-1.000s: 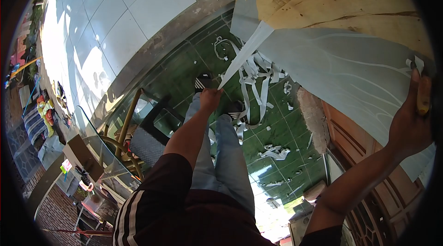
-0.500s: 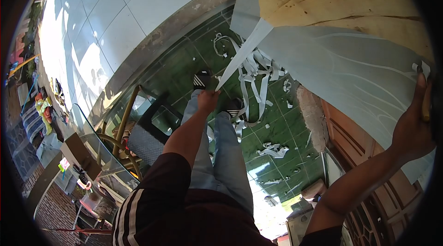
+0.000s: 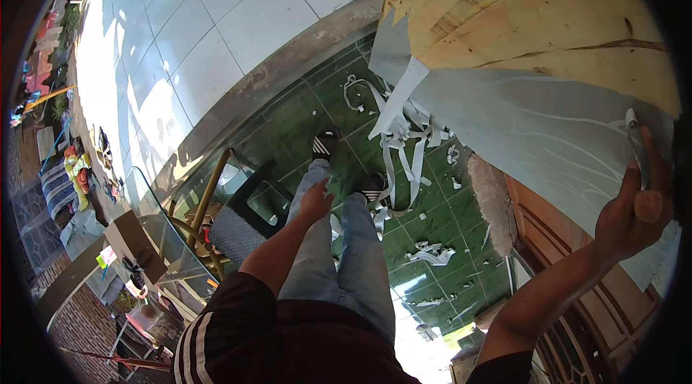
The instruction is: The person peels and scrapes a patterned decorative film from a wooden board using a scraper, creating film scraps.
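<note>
My right hand (image 3: 626, 215) is closed round the round wooden handle of a hand tool (image 3: 647, 205). Its narrow metal blade lies along the grey surface sheet (image 3: 504, 106) at the right, with a pale curl at the tip. That sheet, marked with faint curved lines, partly covers bare yellowish wood (image 3: 533, 16). From the corner where sheet and wood meet hangs a loose peeled strip (image 3: 400, 96), its free end dangling. My left hand (image 3: 316, 202) is over my leg, apart from the strip, with fingers slightly apart and nothing visible in them.
Peeled strips (image 3: 411, 157) and scraps litter the green tiled floor (image 3: 432, 211) by my sandals. At left stand a dark chair (image 3: 249, 218) and a glass tabletop (image 3: 162, 233). A panelled wooden door (image 3: 548, 225) is on the right; a white tiled ledge (image 3: 238, 16) rises ahead.
My left hand has let go of the peeled strip and drawn back toward my body; the strip's end now hangs free. My right hand and tool have shifted slightly, bringing the blade into sight.
</note>
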